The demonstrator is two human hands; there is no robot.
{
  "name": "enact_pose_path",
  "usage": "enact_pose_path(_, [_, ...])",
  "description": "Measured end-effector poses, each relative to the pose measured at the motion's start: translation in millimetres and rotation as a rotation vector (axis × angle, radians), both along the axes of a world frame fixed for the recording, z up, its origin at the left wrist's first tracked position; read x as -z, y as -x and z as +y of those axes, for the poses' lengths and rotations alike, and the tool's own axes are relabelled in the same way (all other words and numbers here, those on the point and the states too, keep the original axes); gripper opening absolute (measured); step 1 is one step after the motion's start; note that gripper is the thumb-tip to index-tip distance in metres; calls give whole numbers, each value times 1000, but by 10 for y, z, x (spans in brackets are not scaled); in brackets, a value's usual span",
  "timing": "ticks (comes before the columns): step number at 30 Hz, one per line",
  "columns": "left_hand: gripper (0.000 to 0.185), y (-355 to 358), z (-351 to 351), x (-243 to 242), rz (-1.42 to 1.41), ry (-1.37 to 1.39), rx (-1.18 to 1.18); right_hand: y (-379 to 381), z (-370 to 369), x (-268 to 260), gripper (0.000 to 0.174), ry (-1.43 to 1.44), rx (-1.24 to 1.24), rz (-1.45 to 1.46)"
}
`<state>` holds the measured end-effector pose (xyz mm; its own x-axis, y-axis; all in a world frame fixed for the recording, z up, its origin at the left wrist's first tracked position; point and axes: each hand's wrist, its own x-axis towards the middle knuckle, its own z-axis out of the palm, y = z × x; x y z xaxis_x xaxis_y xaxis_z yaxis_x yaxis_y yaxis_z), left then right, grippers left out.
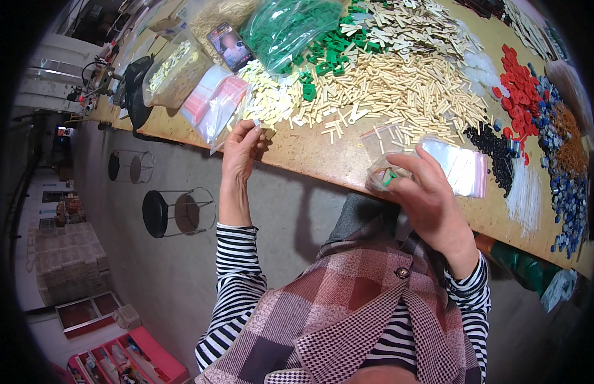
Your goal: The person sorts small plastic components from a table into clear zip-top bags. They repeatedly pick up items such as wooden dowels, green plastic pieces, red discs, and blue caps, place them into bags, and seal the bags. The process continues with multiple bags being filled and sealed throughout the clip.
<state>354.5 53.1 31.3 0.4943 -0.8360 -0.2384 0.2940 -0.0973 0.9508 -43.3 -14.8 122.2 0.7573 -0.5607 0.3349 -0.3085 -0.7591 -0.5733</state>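
Observation:
My left hand is at the table's front edge. Thumb and forefinger pinch a small white piece, beside a heap of pale yellow flat pieces. My right hand curves around a small clear zip bag at the front edge, its thumb and fingers at the bag's mouth. Inside that bag lie a green plastic part and other small pieces, partly hidden by the fingers. A stack of flat zip bags lies just beyond the right hand.
Behind are heaps of beige sticks, green plastic parts and wooden pieces. Red discs, black beads, white strips and blue parts lie right. A phone leans on bags; stools stand left.

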Motion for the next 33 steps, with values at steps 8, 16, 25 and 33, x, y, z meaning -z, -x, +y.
enact_pose_path(8, [12, 110, -68, 65, -89, 68, -27, -24, -5, 23, 9, -15, -36, -12])
enact_pose_path(16, [11, -66, -108, 236, -370, 124, -57, -30, 14, 83, 7, 15, -36, -20])
enact_pose_path(25, [7, -154, -73, 29, -319, 130, 68, -29, 0, 94, 15, 63, -60, 3])
enact_pose_path(33, [9, -146, -93, 1, -382, 153, 1, -29, 7, 131, 17, 68, -70, -8])
